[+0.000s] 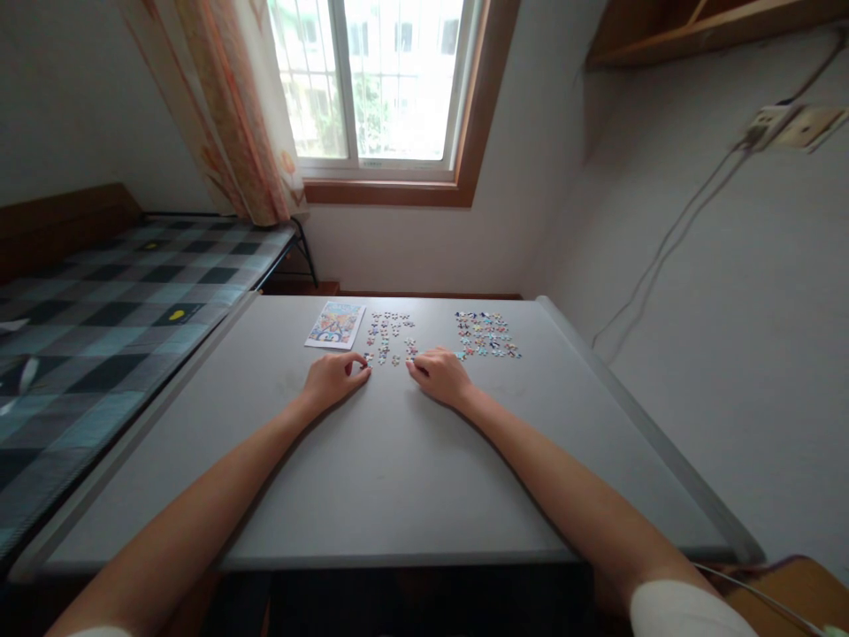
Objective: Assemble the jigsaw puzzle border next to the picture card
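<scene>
On the grey table, my left hand [335, 378] rests with its thumb and index finger curled into a pinch on a small jigsaw puzzle piece [369, 360] at the lower left of a partly joined frame of pieces [383, 336]. To the right, my right hand [441, 376] lies with its fingers closed, their tips at a puzzle piece [411, 356] by the frame's lower right corner. Those fingertips partly hide the piece. Beyond my left hand is a printed picture card [336, 325]. Several loose puzzle pieces [487, 334] are spread in rows beyond my right hand.
The grey table [391, 478] has a raised rim along its right side. A bed with a checked cover [133, 292] stands at the left. Ahead are a curtain [232, 115] and a window [398, 88]. Cables [656, 257] hang down the right wall from a socket [769, 126].
</scene>
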{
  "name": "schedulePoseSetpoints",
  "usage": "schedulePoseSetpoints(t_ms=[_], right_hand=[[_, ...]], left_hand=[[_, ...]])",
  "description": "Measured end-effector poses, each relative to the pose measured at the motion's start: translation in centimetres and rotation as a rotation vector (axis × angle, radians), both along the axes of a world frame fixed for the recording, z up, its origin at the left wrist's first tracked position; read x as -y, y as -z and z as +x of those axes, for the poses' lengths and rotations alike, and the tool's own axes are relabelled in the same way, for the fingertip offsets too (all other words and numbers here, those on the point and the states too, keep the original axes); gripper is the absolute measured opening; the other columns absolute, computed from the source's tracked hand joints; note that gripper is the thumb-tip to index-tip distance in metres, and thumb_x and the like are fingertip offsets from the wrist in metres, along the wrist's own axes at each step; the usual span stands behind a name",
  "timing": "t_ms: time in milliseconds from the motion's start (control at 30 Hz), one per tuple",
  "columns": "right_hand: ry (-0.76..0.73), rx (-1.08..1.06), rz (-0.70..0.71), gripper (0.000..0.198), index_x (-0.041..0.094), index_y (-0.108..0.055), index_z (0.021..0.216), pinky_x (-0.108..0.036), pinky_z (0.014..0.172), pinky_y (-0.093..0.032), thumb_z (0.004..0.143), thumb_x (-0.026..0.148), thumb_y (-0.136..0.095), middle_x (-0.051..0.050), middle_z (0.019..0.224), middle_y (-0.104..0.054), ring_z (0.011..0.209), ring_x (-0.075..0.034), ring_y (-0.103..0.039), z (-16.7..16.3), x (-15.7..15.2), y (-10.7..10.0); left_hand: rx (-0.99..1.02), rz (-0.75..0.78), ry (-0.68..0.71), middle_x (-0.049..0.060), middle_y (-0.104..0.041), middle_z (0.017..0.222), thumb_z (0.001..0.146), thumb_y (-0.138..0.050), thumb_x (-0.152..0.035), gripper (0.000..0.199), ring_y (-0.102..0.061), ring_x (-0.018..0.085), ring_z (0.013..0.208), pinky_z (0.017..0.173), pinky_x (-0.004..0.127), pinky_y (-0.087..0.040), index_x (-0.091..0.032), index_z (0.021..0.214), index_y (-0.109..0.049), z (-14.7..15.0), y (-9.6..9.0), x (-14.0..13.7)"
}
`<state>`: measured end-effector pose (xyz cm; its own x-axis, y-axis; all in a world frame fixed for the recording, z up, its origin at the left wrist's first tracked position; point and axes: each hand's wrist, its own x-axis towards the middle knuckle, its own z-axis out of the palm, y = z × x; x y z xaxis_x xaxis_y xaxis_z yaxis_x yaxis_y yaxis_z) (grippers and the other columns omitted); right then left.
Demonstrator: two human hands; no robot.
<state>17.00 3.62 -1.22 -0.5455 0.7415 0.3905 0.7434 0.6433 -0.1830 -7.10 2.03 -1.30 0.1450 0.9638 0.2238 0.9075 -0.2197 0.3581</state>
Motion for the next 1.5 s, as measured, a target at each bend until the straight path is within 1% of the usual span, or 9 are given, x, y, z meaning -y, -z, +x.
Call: schedulePoseSetpoints(t_ms=[233, 400, 567, 767, 967, 1100, 1267, 1367, 1500], right_hand=[[-0.114, 0.095, 0.083, 0.032, 0.019, -0.068, 0.099, -0.033, 0.079, -0.03, 0.094, 0.037, -0.043, -0.009, 0.091, -0.06, 0.086, -0.02, -0.047, -2.7, 0.0, -1.2], [-0.123, 0.156, 0.08, 0.034, 0.019, -0.067, 0.104, -0.036, 0.083, -0.033, 0.091, 0.042, -0.046, -0.012, 0.097, -0.055, 0.093, -0.023, -0.043, -3.3, 0.4, -0.8], [-0.231, 0.071, 0.017, 0.026, 0.024, -0.069, 0.103, -0.035, 0.083, -0.037, 0.091, 0.035, -0.049, -0.009, 0.099, -0.056, 0.092, -0.02, -0.046, -1.3, 1.3, -0.6], [-0.247, -0.141, -0.214, 0.014, 0.02, -0.074, 0.082, -0.027, 0.074, -0.042, 0.084, 0.027, -0.061, -0.004, 0.084, -0.061, 0.078, -0.014, -0.054, 1.4, 2.0, -0.5], [-0.133, -0.274, -0.304, 0.02, 0.019, -0.07, 0.096, -0.025, 0.071, -0.043, 0.077, 0.026, -0.068, -0.004, 0.092, -0.059, 0.067, -0.009, -0.052, 1.4, 2.2, 0.5], [-0.094, -0.331, -0.353, 0.013, 0.017, -0.07, 0.088, -0.024, 0.07, -0.043, 0.076, 0.023, -0.068, -0.003, 0.089, -0.057, 0.067, -0.009, -0.051, 1.1, 2.2, 0.8], [-0.05, -0.478, -0.466, 0.01, 0.016, -0.065, 0.081, -0.023, 0.064, -0.042, 0.071, 0.018, -0.066, 0.001, 0.075, -0.057, 0.064, -0.009, -0.05, 1.0, 1.9, 0.6], [-0.044, -0.71, -0.562, 0.01, 0.016, -0.063, 0.079, -0.023, 0.062, -0.043, 0.073, 0.023, -0.061, 0.001, 0.07, -0.059, 0.064, -0.011, -0.054, 1.4, 1.2, 0.7], [0.05, -0.999, -0.581, 0.022, 0.017, -0.066, 0.085, -0.025, 0.062, -0.046, 0.071, 0.033, -0.063, -0.001, 0.074, -0.061, 0.066, -0.013, -0.06, 2.9, -0.1, 0.9]], left_hand=[[0.04, 0.05, 0.032, -0.003, -0.054, 0.056, 0.078, -0.054, -0.049, 0.034, -0.048, 0.012, 0.051, 0.052, 0.023, -0.028, -0.024, 0.093, -0.072, -0.1, 0.4, -0.1], [0.052, 0.054, 0.04, -0.003, -0.055, 0.055, 0.079, -0.054, -0.047, 0.033, -0.046, 0.011, 0.049, 0.052, 0.023, -0.029, -0.023, 0.092, -0.072, -0.2, 0.5, -0.3], [0.047, 0.077, 0.065, -0.002, -0.055, 0.056, 0.08, -0.053, -0.044, 0.031, -0.046, 0.012, 0.05, 0.052, 0.024, -0.028, -0.022, 0.089, -0.072, -0.3, 0.7, -0.5], [0.044, 0.081, 0.08, -0.003, -0.052, 0.054, 0.079, -0.053, -0.044, 0.029, -0.044, 0.011, 0.049, 0.052, 0.023, -0.027, -0.023, 0.086, -0.072, -0.4, 1.1, -0.7], [0.055, 0.119, 0.162, -0.003, -0.052, 0.053, 0.082, -0.049, -0.042, 0.031, -0.042, 0.009, 0.049, 0.054, 0.022, -0.03, -0.021, 0.089, -0.072, -0.3, 1.1, -0.5], [0.073, 0.181, 0.235, -0.003, -0.053, 0.052, 0.084, -0.047, -0.038, 0.031, -0.041, 0.008, 0.049, 0.055, 0.021, -0.031, -0.02, 0.088, -0.071, 0.3, 0.8, 0.1], [0.166, 0.158, 0.293, -0.004, -0.048, 0.049, 0.081, -0.051, -0.036, 0.027, -0.038, 0.007, 0.047, 0.053, 0.021, -0.031, -0.02, 0.085, -0.072, 3.0, -0.5, -0.1], [0.309, 0.149, 0.252, -0.004, -0.048, 0.05, 0.08, -0.052, -0.035, 0.026, -0.039, 0.008, 0.048, 0.053, 0.02, -0.032, -0.018, 0.083, -0.071, 5.4, -1.0, -0.6], [0.441, 0.204, 0.19, -0.003, -0.052, 0.052, 0.08, -0.052, -0.035, 0.026, -0.042, 0.008, 0.049, 0.053, 0.021, -0.035, -0.017, 0.083, -0.071, 7.9, -0.4, -0.9]])
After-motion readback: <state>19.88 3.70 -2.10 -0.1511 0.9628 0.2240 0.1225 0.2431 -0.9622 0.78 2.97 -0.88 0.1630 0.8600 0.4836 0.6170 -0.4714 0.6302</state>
